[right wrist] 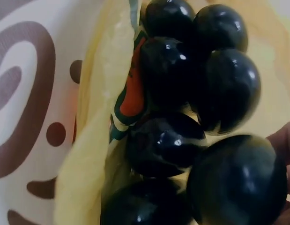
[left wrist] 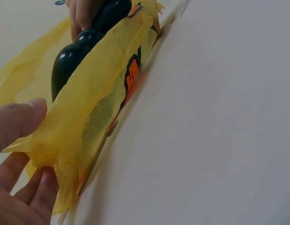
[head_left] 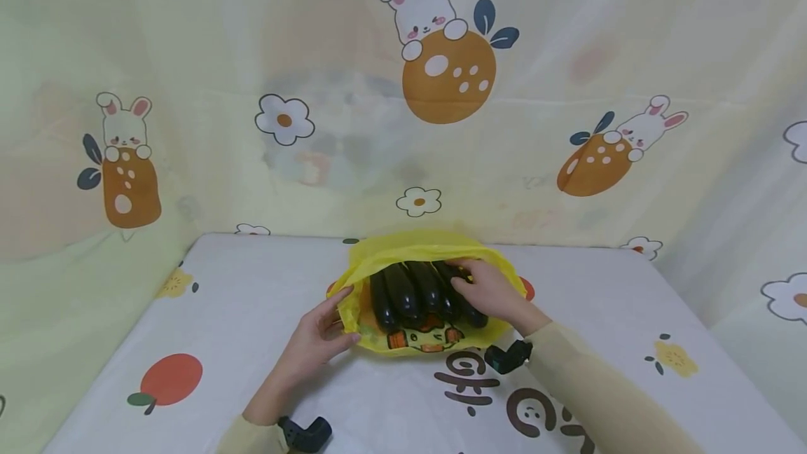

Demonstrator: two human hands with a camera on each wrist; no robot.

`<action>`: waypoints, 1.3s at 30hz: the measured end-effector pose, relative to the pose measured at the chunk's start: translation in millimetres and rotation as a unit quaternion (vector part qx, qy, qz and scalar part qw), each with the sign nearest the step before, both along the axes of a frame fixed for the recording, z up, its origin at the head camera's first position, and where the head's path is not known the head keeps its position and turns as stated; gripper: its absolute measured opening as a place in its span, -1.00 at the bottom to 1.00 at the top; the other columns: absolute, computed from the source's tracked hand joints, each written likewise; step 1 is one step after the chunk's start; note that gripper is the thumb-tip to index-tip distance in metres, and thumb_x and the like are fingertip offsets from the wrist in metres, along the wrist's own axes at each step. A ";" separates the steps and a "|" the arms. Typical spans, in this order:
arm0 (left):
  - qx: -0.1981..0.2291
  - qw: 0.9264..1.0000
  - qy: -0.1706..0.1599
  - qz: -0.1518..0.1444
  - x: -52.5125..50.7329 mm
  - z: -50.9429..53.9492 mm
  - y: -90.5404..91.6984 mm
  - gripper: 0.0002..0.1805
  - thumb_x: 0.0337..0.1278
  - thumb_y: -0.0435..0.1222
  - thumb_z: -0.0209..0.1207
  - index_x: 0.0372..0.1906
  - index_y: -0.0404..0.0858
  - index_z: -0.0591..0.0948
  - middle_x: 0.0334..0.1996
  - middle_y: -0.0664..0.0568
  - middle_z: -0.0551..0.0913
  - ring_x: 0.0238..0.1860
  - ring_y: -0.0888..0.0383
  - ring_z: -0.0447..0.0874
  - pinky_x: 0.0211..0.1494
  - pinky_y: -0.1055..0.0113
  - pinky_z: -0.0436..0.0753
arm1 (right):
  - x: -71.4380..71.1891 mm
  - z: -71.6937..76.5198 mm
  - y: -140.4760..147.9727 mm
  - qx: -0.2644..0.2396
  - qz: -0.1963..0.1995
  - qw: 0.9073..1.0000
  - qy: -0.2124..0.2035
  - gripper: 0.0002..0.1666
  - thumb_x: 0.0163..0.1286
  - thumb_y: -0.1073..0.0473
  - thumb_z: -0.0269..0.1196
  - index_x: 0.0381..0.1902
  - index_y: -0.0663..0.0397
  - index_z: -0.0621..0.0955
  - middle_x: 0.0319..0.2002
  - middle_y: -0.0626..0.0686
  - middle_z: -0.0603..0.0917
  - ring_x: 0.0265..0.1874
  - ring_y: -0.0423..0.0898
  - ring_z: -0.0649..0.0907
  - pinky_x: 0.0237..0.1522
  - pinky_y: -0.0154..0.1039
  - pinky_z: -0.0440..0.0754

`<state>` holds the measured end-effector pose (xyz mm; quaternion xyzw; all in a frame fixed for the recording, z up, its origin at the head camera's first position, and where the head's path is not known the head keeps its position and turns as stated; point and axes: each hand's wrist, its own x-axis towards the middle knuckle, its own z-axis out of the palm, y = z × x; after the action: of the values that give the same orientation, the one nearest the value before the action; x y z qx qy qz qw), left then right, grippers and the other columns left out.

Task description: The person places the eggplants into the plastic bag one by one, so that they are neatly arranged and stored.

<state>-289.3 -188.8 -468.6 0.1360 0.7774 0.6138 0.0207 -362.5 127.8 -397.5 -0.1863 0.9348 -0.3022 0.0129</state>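
Observation:
A yellow plastic bag (head_left: 416, 247) lies on the table with its mouth toward me. Inside it, several glossy dark eggplants (head_left: 400, 289) lie side by side, in two layers in the right wrist view. My left hand (head_left: 315, 342) holds the left edge of the bag's mouth, thumb (left wrist: 27, 117) on one side and fingers (left wrist: 44, 190) under the plastic. Reaching into the bag, my right hand (head_left: 492, 293) grips an eggplant (right wrist: 236, 183) on the right side of the pile. Its fingers are mostly hidden behind that eggplant in the right wrist view.
Under the bag is a table with a white printed cloth (head_left: 252, 300). A pale curtain (head_left: 353, 33) with rabbit and flower prints hangs behind it. Each wrist wears a black camera mount, such as the left one (head_left: 305, 434).

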 end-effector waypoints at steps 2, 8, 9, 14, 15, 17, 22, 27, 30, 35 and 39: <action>-0.001 1.000 0.000 0.001 0.1 0.2 0.0 -0.14 0.18 -0.45 0.37 0.57 -0.13 0.29 0.57 -0.13 0.27 0.45 -0.18 0.45 0.42 0.19 0.57 | -2.8 -1.4 -3.7 0.010 -0.005 1.000 0.005 -0.50 0.54 0.20 0.10 0.35 0.26 0.52 0.28 0.26 0.62 0.00 0.10 0.63 0.21 0.14 0.65; -0.004 1.000 -0.001 0.003 0.0 0.8 0.9 -0.14 0.18 -0.44 0.37 0.57 -0.13 0.30 0.57 -0.13 0.28 0.44 -0.17 0.46 0.42 0.19 0.57 | -8.5 -4.9 -15.7 0.023 -0.020 0.999 0.020 -0.52 0.54 0.21 0.09 0.35 0.25 0.52 0.22 0.23 0.65 -0.05 0.07 0.62 0.25 0.13 0.64; -0.004 1.000 -0.001 0.003 0.0 0.9 1.0 -0.14 0.18 -0.44 0.37 0.57 -0.13 0.30 0.57 -0.13 0.28 0.44 -0.17 0.46 0.42 0.19 0.57 | -9.2 -5.0 -17.5 0.022 -0.024 0.999 0.021 -0.53 0.54 0.21 0.09 0.33 0.25 0.53 0.15 0.22 0.68 -0.09 0.07 0.62 0.19 0.09 0.66; -0.005 1.000 -0.002 0.003 0.4 1.2 1.3 -0.14 0.18 -0.44 0.38 0.57 -0.13 0.30 0.56 -0.13 0.29 0.44 -0.17 0.46 0.43 0.16 0.57 | -13.1 -5.4 -21.4 0.027 -0.042 0.998 0.032 -0.63 0.55 0.23 0.08 0.19 0.29 0.58 -0.33 0.12 0.58 -0.34 0.01 0.55 -0.18 -0.10 0.59; -0.005 1.000 -0.003 0.004 0.5 1.4 1.5 -0.14 0.18 -0.44 0.38 0.57 -0.13 0.30 0.56 -0.13 0.29 0.44 -0.17 0.46 0.43 0.15 0.56 | -13.7 -5.4 -21.7 0.027 -0.043 0.998 0.032 -0.65 0.55 0.23 0.08 0.17 0.29 0.58 -0.40 0.09 0.51 -0.37 0.00 0.54 -0.22 -0.12 0.55; -0.006 1.000 -0.006 0.006 0.6 2.0 1.9 -0.14 0.18 -0.44 0.38 0.56 -0.13 0.30 0.56 -0.13 0.30 0.43 -0.17 0.47 0.43 0.14 0.56 | -14.8 -5.3 -21.9 0.028 -0.045 0.998 0.033 -0.66 0.56 0.22 0.08 0.15 0.30 0.58 -0.46 0.06 0.45 -0.42 -0.02 0.53 -0.26 -0.16 0.53; -0.004 1.000 -0.006 0.005 0.5 3.0 1.5 -0.15 0.19 -0.44 0.37 0.56 -0.14 0.30 0.56 -0.14 0.30 0.43 -0.17 0.47 0.43 0.15 0.57 | -16.0 -7.8 -21.4 0.034 -0.051 0.998 0.030 -0.65 0.59 0.18 0.07 0.16 0.30 0.58 -0.34 0.13 0.57 -0.35 0.02 0.55 -0.20 -0.10 0.58; -0.001 1.000 -0.005 0.005 1.2 3.1 1.5 -0.14 0.18 -0.45 0.37 0.57 -0.14 0.29 0.56 -0.14 0.29 0.44 -0.18 0.45 0.43 0.16 0.56 | -14.4 -10.0 -20.6 0.038 -0.053 0.998 0.017 -0.58 0.60 0.12 0.08 0.25 0.27 0.54 -0.14 0.19 0.64 -0.24 0.06 0.57 -0.13 -0.07 0.58; 0.000 1.000 -0.005 0.006 1.5 3.2 1.9 -0.14 0.18 -0.45 0.37 0.57 -0.14 0.30 0.56 -0.14 0.29 0.44 -0.18 0.45 0.43 0.15 0.56 | -12.8 -9.4 -19.8 0.037 -0.049 0.998 0.021 -0.55 0.59 0.11 0.09 0.29 0.26 0.53 -0.04 0.20 0.67 -0.20 0.07 0.58 -0.04 -0.02 0.64; -0.002 1.000 -0.003 0.008 1.3 3.6 2.1 -0.14 0.18 -0.44 0.37 0.56 -0.12 0.30 0.56 -0.13 0.29 0.45 -0.17 0.45 0.43 0.14 0.56 | -8.3 -5.6 -17.7 0.031 -0.041 0.998 0.037 -0.54 0.58 0.12 0.11 0.30 0.27 0.54 0.14 0.25 0.67 -0.07 0.11 0.62 0.23 0.16 0.63; -0.001 1.000 -0.002 0.007 1.5 3.7 2.1 -0.14 0.18 -0.45 0.37 0.56 -0.12 0.30 0.57 -0.13 0.28 0.45 -0.18 0.44 0.43 0.14 0.56 | -1.2 -1.7 -14.0 0.030 -0.023 0.998 0.057 -0.52 0.57 0.14 0.12 0.32 0.29 0.53 0.21 0.28 0.66 0.12 0.20 0.66 0.30 0.20 0.59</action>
<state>-287.8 -186.8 -464.8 0.1295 0.7786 0.6137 0.0181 -363.6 113.8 -399.2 -0.1816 0.9466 -0.2633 -0.0415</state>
